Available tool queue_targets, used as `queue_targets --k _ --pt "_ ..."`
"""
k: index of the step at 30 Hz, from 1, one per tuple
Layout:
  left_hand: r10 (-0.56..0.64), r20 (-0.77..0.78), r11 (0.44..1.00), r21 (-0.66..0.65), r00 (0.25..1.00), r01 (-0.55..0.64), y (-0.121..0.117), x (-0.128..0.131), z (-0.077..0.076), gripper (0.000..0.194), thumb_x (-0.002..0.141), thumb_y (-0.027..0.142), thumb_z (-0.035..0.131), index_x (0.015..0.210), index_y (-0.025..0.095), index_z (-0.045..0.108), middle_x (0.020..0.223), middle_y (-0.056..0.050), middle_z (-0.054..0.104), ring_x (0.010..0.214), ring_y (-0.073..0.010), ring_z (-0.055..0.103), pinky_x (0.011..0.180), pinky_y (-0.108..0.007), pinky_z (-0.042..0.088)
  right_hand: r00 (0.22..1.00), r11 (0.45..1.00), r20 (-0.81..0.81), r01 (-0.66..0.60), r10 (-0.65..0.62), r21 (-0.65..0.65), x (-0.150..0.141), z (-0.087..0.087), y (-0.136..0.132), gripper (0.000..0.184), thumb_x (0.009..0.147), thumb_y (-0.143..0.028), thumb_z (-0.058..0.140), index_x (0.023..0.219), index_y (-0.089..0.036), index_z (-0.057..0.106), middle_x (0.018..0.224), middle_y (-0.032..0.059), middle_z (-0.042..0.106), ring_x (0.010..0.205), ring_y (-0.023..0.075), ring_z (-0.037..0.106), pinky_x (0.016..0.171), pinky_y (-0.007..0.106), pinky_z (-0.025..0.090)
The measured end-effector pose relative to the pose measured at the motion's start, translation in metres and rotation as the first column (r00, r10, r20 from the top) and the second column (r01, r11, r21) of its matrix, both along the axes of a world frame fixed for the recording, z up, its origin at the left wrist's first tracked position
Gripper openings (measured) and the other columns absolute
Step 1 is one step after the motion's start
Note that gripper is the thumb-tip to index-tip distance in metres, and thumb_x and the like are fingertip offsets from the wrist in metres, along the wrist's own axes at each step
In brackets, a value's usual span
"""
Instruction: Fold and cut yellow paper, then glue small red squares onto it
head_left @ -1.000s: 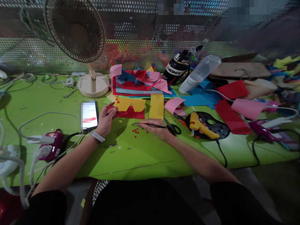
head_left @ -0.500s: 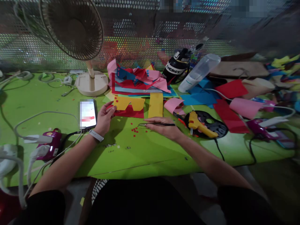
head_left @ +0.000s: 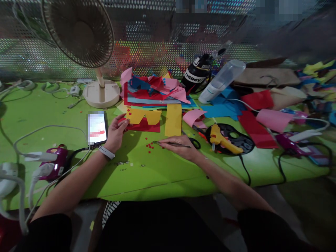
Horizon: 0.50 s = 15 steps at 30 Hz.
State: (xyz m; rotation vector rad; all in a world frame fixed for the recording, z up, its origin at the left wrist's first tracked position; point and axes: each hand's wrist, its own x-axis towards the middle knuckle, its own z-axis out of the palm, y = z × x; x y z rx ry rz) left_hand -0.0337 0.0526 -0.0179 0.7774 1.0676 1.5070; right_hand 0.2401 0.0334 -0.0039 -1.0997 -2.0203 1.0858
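My left hand [head_left: 117, 132] rests on the green table [head_left: 157, 171], its fingers closed on the left edge of a yellow cut-out paper shape [head_left: 144, 116] that lies over a red sheet [head_left: 147, 127]. My right hand [head_left: 181, 147] pinches a pair of thin metal tweezers [head_left: 168, 144], whose tips point left at several tiny red paper squares [head_left: 150, 148] scattered on the table. A yellow paper strip [head_left: 173, 120] lies just beyond the right hand.
A phone [head_left: 97, 128] lies left of my left hand. A fan [head_left: 84, 42] stands at the back left. Behind are a pile of coloured paper [head_left: 154, 91], a black bottle [head_left: 197, 73] and a clear bottle [head_left: 223, 80]. A yellow glue gun [head_left: 223, 139], scissors [head_left: 194, 142] and cables lie right; purple glue guns [head_left: 56, 162] lie left.
My right hand lifted the tweezers to the right, then brought their tips back down to the left beside the red squares. The left hand has stayed on the yellow shape.
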Motion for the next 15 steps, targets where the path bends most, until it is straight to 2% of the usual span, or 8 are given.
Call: queue_targets --k 12,15 --pt "0.005 -0.003 1.0 -0.007 1.0 -0.005 -0.0004 0.0014 0.0014 0.054 0.063 0.032 0.088 0.11 0.018 0.063 0.079 0.002 0.072 0.071 -0.0097 0.068 0.059 -0.017 0.048 0.998 0.988 0.048 -0.053 0.046 0.147 0.0007 0.0007 0.0022 0.017 0.084 -0.029 0.068 0.093 -0.021 0.081 0.089 0.0063 0.079 0.076 0.0187 0.074 0.068 0.024 0.059" --pt "0.003 -0.012 1.0 -0.006 1.0 -0.003 -0.0007 0.0017 0.002 0.053 0.065 0.031 0.087 0.11 0.018 0.063 0.08 0.001 0.072 0.072 -0.0102 0.069 0.059 -0.018 0.048 0.996 0.993 0.085 -0.026 0.016 0.119 -0.0002 0.0017 0.0004 0.025 0.085 -0.03 0.067 0.107 -0.022 0.077 0.09 0.0047 0.079 0.067 0.0163 0.072 0.06 0.024 0.056"
